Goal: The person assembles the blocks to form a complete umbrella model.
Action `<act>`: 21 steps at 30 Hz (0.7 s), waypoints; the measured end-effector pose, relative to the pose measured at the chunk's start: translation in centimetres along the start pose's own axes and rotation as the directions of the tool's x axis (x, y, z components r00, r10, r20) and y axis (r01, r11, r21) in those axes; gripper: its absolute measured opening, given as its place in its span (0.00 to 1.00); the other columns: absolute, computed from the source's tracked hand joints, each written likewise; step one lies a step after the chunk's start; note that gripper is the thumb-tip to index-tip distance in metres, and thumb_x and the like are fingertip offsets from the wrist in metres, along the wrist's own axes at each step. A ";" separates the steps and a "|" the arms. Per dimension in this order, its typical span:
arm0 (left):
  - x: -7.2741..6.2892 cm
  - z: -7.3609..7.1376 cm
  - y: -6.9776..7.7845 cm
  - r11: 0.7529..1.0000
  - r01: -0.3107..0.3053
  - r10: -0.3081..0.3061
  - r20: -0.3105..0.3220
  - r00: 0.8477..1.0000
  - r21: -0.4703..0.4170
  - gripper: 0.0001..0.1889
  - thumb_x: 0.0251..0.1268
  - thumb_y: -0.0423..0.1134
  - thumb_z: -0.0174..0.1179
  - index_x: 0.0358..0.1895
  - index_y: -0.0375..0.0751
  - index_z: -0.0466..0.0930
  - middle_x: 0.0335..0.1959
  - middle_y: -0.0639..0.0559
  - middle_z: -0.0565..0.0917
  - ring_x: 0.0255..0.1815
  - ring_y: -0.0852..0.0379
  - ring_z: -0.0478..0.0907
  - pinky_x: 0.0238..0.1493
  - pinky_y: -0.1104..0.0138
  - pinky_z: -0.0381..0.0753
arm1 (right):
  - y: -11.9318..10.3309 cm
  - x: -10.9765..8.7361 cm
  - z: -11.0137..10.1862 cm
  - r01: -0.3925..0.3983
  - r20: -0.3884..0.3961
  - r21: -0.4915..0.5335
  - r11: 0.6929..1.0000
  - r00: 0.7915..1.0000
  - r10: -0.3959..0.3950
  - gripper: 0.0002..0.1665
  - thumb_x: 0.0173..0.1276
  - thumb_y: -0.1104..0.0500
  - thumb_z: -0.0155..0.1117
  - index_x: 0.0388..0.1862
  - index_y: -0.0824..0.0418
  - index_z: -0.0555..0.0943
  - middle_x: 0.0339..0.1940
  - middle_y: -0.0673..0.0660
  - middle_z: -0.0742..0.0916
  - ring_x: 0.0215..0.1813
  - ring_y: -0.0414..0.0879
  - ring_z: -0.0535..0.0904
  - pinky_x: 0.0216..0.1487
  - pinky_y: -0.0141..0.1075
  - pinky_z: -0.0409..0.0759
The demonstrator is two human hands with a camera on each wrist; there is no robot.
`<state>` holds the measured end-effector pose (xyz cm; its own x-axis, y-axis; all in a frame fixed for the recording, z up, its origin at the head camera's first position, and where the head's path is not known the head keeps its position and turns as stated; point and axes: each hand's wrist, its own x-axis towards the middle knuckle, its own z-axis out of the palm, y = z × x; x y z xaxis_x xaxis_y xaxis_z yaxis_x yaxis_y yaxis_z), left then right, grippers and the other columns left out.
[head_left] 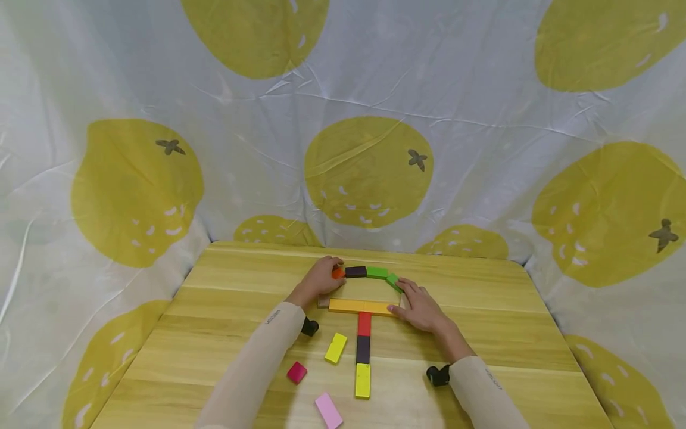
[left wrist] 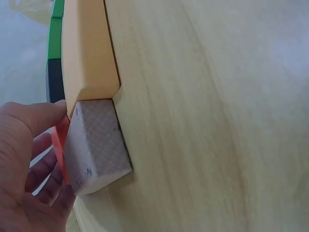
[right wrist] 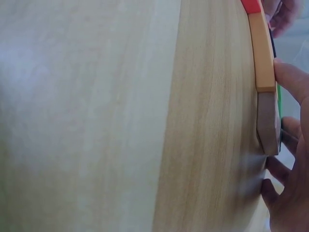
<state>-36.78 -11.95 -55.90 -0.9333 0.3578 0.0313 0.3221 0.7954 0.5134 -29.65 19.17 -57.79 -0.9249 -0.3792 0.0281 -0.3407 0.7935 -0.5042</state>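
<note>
At the far side of the table, my left hand [head_left: 324,276] pinches an orange-red block [head_left: 338,273] between thumb and fingers. This block sits at the left end of a curved row: a dark block [head_left: 356,272], a green block [head_left: 377,273] and a slanted second green block [head_left: 393,282]. Fingertips of my right hand [head_left: 424,308] rest at the slanted green block's outer end, fingers loosely spread. Its thumb lies by the right one of two orange bars [head_left: 345,305]. Brown wooden blocks [left wrist: 99,140] adjoin the bars' outer ends; the right one [right wrist: 268,121] is mostly covered in the head view.
Below the bars, a red block [head_left: 364,325], a dark block [head_left: 362,350] and a yellow block [head_left: 362,381] form a stem. Loose yellow [head_left: 336,348], crimson [head_left: 297,373] and pink [head_left: 329,411] blocks lie to its left. A lemon-print curtain [head_left: 370,173] hangs behind the table.
</note>
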 end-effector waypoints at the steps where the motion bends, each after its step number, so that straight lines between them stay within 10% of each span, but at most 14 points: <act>1: 0.0 0.1 -0.1 1.000 -0.001 0.001 -0.008 1.000 0.008 0.25 0.69 0.43 0.67 0.65 0.37 0.79 0.57 0.41 0.82 0.54 0.46 0.80 0.58 0.55 0.81 | 0.0 0.0 0.0 -0.001 0.000 0.003 1.000 1.000 0.001 0.48 0.72 0.36 0.63 0.81 0.60 0.63 0.83 0.59 0.65 0.78 0.66 0.64 0.74 0.63 0.67; 21: 0.2 0.3 -0.3 1.000 0.001 -0.001 -0.023 1.000 -0.007 0.20 0.69 0.42 0.68 0.60 0.38 0.82 0.54 0.43 0.84 0.52 0.47 0.81 0.58 0.56 0.83 | -0.1 0.0 0.0 -0.007 0.000 -0.007 1.000 1.000 0.007 0.48 0.73 0.35 0.62 0.81 0.60 0.63 0.83 0.59 0.64 0.78 0.65 0.64 0.75 0.64 0.66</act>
<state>-37.01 -11.98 -56.28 -0.9369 0.3459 0.0505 0.3204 0.7921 0.5196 -29.62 19.14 -57.74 -0.9270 -0.3742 0.0246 -0.3358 0.7991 -0.4986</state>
